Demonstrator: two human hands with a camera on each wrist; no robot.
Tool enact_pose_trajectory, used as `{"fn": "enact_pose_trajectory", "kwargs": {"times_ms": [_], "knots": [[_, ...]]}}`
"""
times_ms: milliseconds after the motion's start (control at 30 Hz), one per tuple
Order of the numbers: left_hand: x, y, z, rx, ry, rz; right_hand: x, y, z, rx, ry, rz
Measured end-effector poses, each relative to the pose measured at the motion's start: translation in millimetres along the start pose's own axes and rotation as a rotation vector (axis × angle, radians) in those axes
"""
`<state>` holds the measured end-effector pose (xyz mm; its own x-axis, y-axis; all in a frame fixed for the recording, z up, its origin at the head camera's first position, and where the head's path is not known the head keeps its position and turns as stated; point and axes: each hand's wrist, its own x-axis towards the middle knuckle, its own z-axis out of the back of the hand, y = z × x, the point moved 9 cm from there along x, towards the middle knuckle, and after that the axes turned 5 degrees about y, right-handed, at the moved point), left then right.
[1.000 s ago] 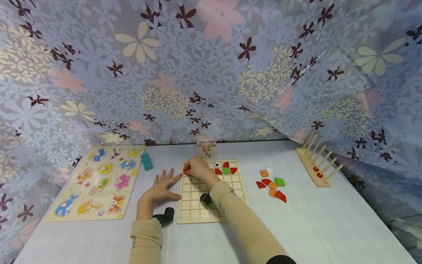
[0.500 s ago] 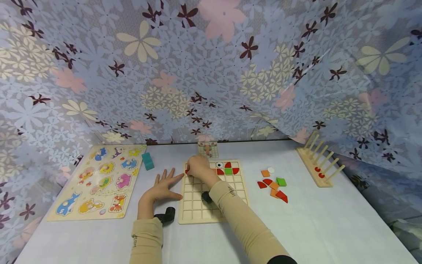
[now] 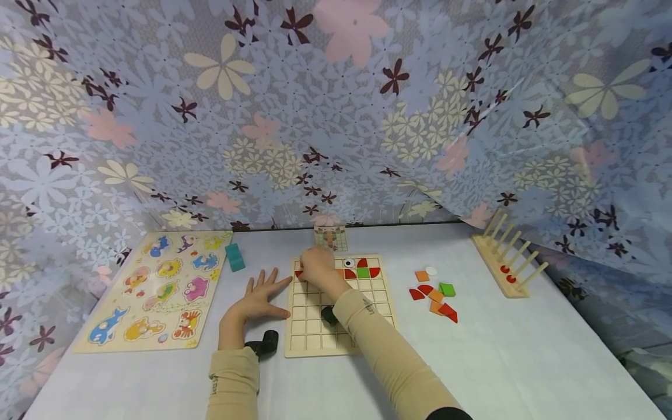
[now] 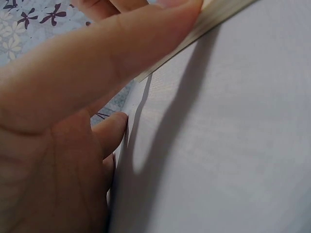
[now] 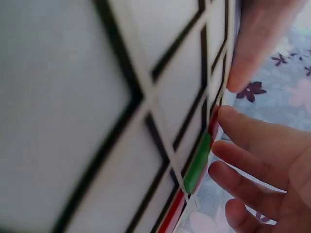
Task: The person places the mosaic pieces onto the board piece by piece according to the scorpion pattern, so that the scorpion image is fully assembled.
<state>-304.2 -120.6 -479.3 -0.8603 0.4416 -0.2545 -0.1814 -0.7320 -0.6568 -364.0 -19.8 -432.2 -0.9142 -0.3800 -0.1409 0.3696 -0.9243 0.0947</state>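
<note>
A wooden grid board (image 3: 301, 343) lies flat in the middle of the table. My right hand (image 3: 319, 269) is over its upper left corner, fingers loosely bent. In the right wrist view a fingertip touches a red piece (image 5: 214, 120) at the board's edge, beside a green piece (image 5: 197, 167). That red piece (image 3: 298, 273) partly shows left of the hand in the head view. My left hand (image 3: 257, 298) is spread by the board's left side, thumb and index fingertips at the edge. Red, green and orange pieces and a white eye piece (image 3: 349, 263) sit in the upper right cells.
Loose red, orange, green and white pieces (image 3: 436, 294) lie right of the board. A picture card (image 3: 331, 238) is behind it. Farther right stands a peg rack (image 3: 501, 268) with red beads. Left are an animal puzzle (image 3: 112, 291) and a teal block (image 3: 234, 256).
My right hand has shifted slightly right, off the red piece, which now shows more in the corner cell. My left hand has stayed in place.
</note>
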Motion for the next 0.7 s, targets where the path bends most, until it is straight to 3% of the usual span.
{"fn": "enact_pose_trajectory", "kwargs": {"times_ms": [367,700], "knots": [[-0.9,0.5,-1.4,-0.009,-0.002,0.017,-25.5,-45.3,20.1,0.342,-0.074,-0.014],[-1.4,-0.3,-0.4,-0.016,-0.014,0.002,-66.6,-128.2,22.1,0.578,-0.14,-0.189]]}}
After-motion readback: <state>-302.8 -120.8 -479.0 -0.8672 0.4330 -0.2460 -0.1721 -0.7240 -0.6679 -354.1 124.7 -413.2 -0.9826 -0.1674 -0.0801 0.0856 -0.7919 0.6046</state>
